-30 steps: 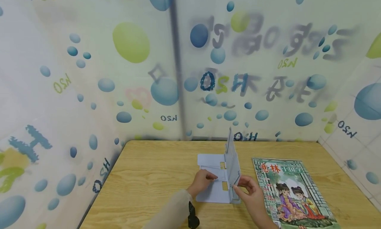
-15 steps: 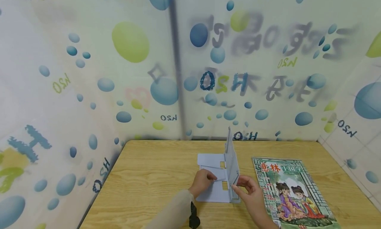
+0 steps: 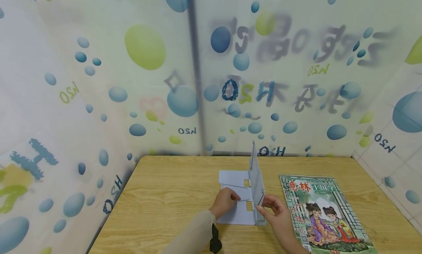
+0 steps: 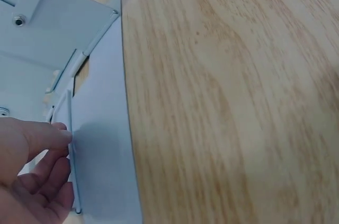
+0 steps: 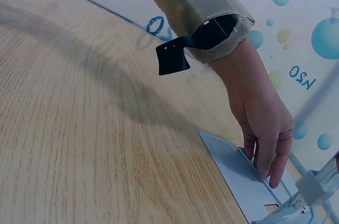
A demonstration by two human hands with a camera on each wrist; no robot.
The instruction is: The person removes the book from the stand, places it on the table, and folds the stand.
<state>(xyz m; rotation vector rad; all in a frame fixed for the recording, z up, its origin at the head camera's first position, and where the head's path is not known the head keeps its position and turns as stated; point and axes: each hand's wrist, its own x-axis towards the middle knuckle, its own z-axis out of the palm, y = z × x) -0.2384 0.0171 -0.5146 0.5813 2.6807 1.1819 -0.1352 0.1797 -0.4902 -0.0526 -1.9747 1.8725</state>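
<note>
Pale stand sits on the wood-grained bench, its base plate lying flat and its upright panel rising along the base plate's right side; no lettering can be made out on it. To the right of the stand lies a magazine, whose cover bears the red characters 意林, with paler characters beside them that are too faint to read surely. On the patterned wall covering behind the stand, "H2O" is printed several times in mirror-reversed form, and larger grey writing there is too blurred to make out. The stand lies between the person's two hands. On the stand's left, the left hand reaches over the base plate, its grip pinching the edge of a thin flap between thumb and fingers. On the stand's right, the right hand has its grip pinched on the upright panel's near lower edge, thumb at the front. A black strap circles the left sleeve, nearer the wearer than the stand.
</note>
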